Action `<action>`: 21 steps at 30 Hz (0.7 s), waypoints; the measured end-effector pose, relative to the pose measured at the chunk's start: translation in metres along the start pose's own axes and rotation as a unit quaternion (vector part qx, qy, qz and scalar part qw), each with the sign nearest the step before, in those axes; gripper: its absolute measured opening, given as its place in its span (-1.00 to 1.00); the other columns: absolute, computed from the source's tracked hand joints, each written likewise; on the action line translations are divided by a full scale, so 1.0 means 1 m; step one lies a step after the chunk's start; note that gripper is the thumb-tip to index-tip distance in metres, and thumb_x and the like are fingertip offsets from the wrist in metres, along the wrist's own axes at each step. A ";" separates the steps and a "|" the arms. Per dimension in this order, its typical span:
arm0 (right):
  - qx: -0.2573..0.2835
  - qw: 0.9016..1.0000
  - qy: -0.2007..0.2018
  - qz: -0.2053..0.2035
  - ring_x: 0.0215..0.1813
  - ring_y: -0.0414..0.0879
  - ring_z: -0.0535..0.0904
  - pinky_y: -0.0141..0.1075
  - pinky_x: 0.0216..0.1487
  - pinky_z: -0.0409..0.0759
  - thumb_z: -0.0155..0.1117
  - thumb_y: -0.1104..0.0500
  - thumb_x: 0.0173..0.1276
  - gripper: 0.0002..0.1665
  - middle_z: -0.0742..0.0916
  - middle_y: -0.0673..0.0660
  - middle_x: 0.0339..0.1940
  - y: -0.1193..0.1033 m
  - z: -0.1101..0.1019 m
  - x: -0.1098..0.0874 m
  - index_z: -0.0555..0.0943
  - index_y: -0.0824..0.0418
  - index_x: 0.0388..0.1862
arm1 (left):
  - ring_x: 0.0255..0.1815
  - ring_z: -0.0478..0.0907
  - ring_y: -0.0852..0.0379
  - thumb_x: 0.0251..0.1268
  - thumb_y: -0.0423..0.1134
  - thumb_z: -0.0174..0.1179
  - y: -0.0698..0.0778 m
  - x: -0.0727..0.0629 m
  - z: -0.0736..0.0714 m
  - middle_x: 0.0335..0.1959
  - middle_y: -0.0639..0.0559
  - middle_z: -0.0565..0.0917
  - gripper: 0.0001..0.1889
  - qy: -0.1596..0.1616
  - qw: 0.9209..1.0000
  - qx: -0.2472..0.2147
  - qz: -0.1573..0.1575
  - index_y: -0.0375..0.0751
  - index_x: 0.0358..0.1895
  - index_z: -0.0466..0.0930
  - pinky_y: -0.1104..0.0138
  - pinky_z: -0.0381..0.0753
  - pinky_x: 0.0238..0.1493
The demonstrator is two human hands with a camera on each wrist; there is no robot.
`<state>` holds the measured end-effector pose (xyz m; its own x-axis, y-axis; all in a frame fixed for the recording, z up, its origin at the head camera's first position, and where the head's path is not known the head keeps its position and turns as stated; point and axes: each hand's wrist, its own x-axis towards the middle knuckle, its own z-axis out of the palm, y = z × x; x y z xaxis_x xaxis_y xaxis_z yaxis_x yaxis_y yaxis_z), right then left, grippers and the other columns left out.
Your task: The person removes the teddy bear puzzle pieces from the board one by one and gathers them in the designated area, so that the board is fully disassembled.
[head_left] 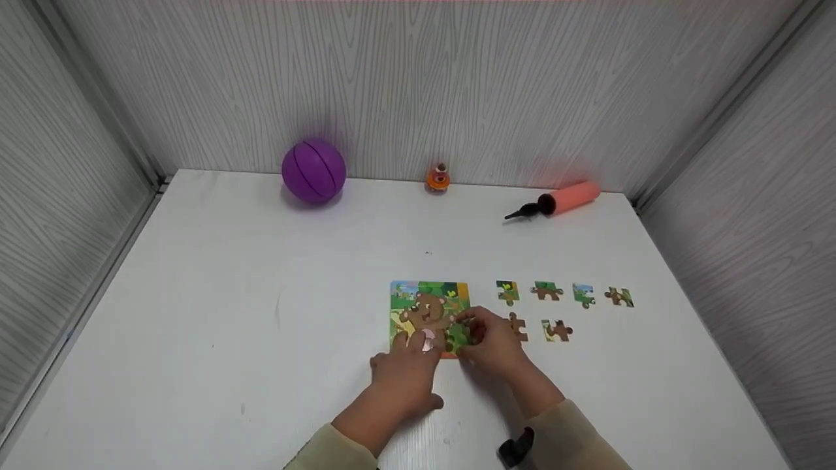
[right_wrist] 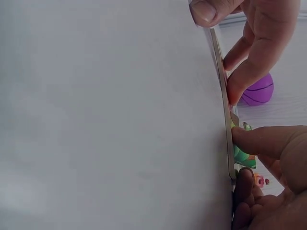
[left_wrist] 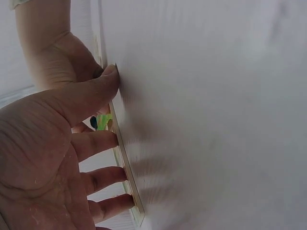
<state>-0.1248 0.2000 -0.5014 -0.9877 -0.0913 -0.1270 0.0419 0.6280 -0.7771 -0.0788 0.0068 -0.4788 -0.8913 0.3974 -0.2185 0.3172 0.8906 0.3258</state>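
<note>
A square bear jigsaw puzzle (head_left: 428, 307) lies on the white table. My left hand (head_left: 406, 378) rests on its lower left part, fingers extended over the bear's belly; in the left wrist view the fingertips (left_wrist: 125, 200) press near the board's edge. At the right side of the puzzle, my right hand (head_left: 493, 346) pinches a green puzzle piece (right_wrist: 244, 155) between thumb and fingers. That piece stands tilted up from the board in the right wrist view. Beside the right hand lie several loose puzzle pieces, among them a bear piece (head_left: 518, 326) partly hidden by the hand.
More loose pieces, such as a green one (head_left: 546, 291) and a brown one (head_left: 557, 330), lie to the right. Along the back stand a purple ball (head_left: 314, 171), a small orange toy (head_left: 438, 179) and a coral hand pump (head_left: 569, 199). Panel walls enclose the table.
</note>
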 end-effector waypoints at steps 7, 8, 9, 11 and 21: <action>0.016 1.000 -0.005 -0.011 -0.23 -0.02 0.55 -0.22 -0.31 0.59 0.51 0.49 0.16 -0.43 0.67 0.12 -0.24 0.003 -0.001 -0.004 0.70 0.11 0.14 | 0.52 0.28 -0.31 0.04 0.17 0.63 0.001 0.001 0.001 0.51 -0.17 0.38 -0.13 -0.004 1.000 -0.006 -0.005 -0.04 0.45 0.59 -0.40 0.56 0.03; 0.015 1.000 -0.005 -0.013 -0.23 -0.02 0.55 -0.21 -0.31 0.59 0.51 0.50 0.16 -0.42 0.68 0.12 -0.24 0.003 -0.001 -0.005 0.70 0.12 0.14 | 0.51 0.28 -0.31 0.04 0.17 0.63 0.001 0.000 0.001 0.51 -0.17 0.38 -0.13 -0.004 1.000 -0.005 -0.005 -0.03 0.46 0.58 -0.40 0.56 0.03; 0.014 1.000 -0.005 -0.016 -0.23 -0.01 0.56 -0.21 -0.31 0.60 0.50 0.50 0.17 -0.42 0.68 0.12 -0.24 0.003 -0.001 -0.005 0.70 0.12 0.15 | 0.52 0.27 -0.31 0.04 0.18 0.63 0.001 0.000 0.001 0.51 -0.16 0.37 -0.13 -0.005 1.000 -0.004 -0.005 -0.03 0.46 0.58 -0.39 0.56 0.03; 0.010 1.000 -0.004 -0.015 -0.23 -0.01 0.55 -0.21 -0.30 0.60 0.50 0.50 0.18 -0.41 0.67 0.12 -0.24 0.003 -0.001 -0.006 0.70 0.10 0.16 | 0.52 0.27 -0.30 0.05 0.18 0.62 0.001 0.000 0.001 0.51 -0.16 0.37 -0.12 -0.005 1.000 -0.001 -0.004 -0.02 0.48 0.56 -0.38 0.57 0.03; -0.012 1.000 -0.011 0.002 -0.23 -0.01 0.53 -0.20 -0.25 0.59 0.49 0.49 0.23 -0.34 0.66 0.09 -0.28 0.000 0.000 -0.010 0.65 0.04 0.27 | 0.49 0.30 -0.29 0.02 0.18 0.64 -0.001 -0.001 0.000 0.49 -0.16 0.39 -0.04 0.006 1.000 0.001 0.000 -0.02 0.53 0.49 -0.37 0.58 0.00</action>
<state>-0.1153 0.2010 -0.4998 -0.9841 -0.1042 -0.1440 0.0430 0.6463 -0.7618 -0.0779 0.0060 -0.4789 -0.8948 0.3955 -0.2073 0.3188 0.8909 0.3234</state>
